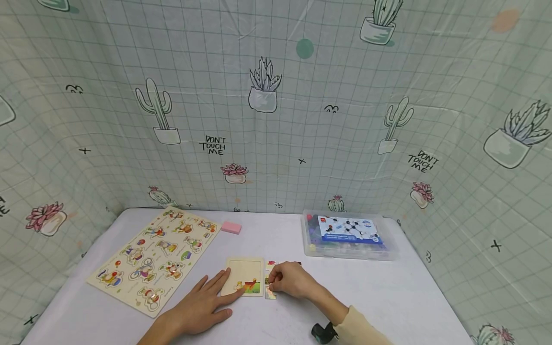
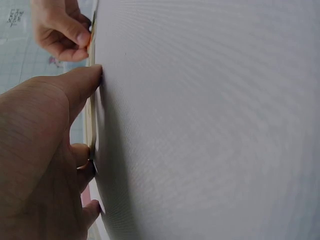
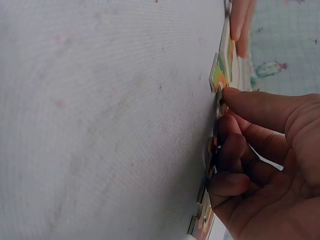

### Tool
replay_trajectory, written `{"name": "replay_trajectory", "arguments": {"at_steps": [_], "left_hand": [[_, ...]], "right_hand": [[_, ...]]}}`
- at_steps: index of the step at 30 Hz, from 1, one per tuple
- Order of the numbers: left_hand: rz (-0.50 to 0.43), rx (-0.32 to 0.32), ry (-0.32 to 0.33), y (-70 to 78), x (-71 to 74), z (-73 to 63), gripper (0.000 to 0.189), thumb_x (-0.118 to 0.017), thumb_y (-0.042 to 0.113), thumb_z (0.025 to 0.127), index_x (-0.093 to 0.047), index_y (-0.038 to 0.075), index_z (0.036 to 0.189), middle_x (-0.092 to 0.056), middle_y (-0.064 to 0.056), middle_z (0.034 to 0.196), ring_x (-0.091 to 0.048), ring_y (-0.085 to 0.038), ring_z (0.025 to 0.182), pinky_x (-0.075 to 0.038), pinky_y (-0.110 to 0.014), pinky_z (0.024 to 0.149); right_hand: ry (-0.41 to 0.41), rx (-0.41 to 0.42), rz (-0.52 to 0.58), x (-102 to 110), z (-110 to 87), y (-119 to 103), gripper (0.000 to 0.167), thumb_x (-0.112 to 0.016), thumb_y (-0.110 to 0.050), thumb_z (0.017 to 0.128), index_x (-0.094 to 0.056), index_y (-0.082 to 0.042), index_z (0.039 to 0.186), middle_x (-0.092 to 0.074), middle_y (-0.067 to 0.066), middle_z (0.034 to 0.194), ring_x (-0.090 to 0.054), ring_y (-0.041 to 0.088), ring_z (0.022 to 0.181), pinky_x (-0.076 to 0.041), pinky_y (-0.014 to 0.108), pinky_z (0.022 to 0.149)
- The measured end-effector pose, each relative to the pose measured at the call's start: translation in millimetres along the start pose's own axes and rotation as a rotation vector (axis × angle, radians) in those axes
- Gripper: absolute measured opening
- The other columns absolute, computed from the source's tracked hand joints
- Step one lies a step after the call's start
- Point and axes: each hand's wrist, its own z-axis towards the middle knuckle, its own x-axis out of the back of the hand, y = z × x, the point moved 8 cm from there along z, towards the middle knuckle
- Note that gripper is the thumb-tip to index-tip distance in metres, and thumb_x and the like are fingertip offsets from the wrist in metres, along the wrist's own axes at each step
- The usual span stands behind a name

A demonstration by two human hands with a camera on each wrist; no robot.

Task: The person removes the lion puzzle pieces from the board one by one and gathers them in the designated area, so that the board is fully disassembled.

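A small square wooden puzzle tray (image 1: 243,269) lies on the table, with colourful jigsaw pieces (image 1: 253,288) fitted along its lower edge. My left hand (image 1: 201,303) lies spread beside it; the fingertips touch the tray's left side and lower edge, the index finger reaching onto the fitted pieces. Just right of the tray, my right hand (image 1: 292,281) has thumb and fingers curled together at a jigsaw piece (image 3: 219,75) with green and orange print, pinching it. Other loose pieces (image 1: 270,295) lie under and around that hand, partly hidden by it.
A large wooden picture board (image 1: 157,254) with animal figures lies at the left. Near its top right corner sits a pink block (image 1: 231,227). A clear plastic case (image 1: 349,235) stands at the back right. By the right sleeve lies a black object (image 1: 323,332).
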Motion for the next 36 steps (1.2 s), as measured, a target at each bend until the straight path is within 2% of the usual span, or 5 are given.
{"name": "replay_trajectory", "arguments": {"at_steps": [9,19,28,36], "left_hand": [[0.006,-0.008,0.013,1.1,0.6,-0.4,0.049,-0.05,0.049,0.103,-0.046,0.039,0.151,-0.017,-0.018,0.167,-0.018,-0.038,0.153,-0.017,-0.066,0.117],[-0.035,0.004,-0.008,0.6,-1.1,-1.6,0.05,-0.051,0.048,0.102,-0.046,0.038,0.151,-0.015,-0.018,0.167,-0.015,-0.038,0.153,-0.013,-0.067,0.117],[-0.045,-0.003,-0.004,2.2,1.7,-1.8,0.05,-0.053,0.045,0.102,-0.047,0.036,0.151,-0.016,-0.021,0.166,-0.016,-0.04,0.153,-0.014,-0.068,0.116],[-0.038,0.007,-0.01,2.8,2.9,-0.3,0.049,-0.053,0.046,0.102,-0.048,0.036,0.15,-0.016,-0.02,0.166,-0.013,-0.041,0.153,-0.014,-0.067,0.117]], "right_hand": [[0.003,-0.006,-0.009,-0.5,-0.1,1.1,0.012,-0.083,-0.015,0.082,-0.071,-0.015,0.08,-0.056,-0.015,0.064,-0.049,-0.003,0.058,-0.04,0.019,0.061],[0.0,-0.004,-0.003,-2.7,-0.4,2.6,0.013,-0.083,-0.015,0.082,-0.071,-0.015,0.081,-0.057,-0.014,0.065,-0.049,-0.002,0.059,-0.04,0.02,0.062],[0.008,0.007,-0.021,-1.9,-0.7,0.0,0.014,-0.084,-0.014,0.081,-0.07,-0.015,0.079,-0.055,-0.014,0.064,-0.048,-0.002,0.059,-0.041,0.019,0.058],[0.012,-0.021,-0.019,-0.3,0.6,1.3,0.014,-0.082,-0.013,0.083,-0.068,-0.017,0.079,-0.056,-0.013,0.066,-0.049,0.0,0.059,-0.04,0.019,0.057]]}}
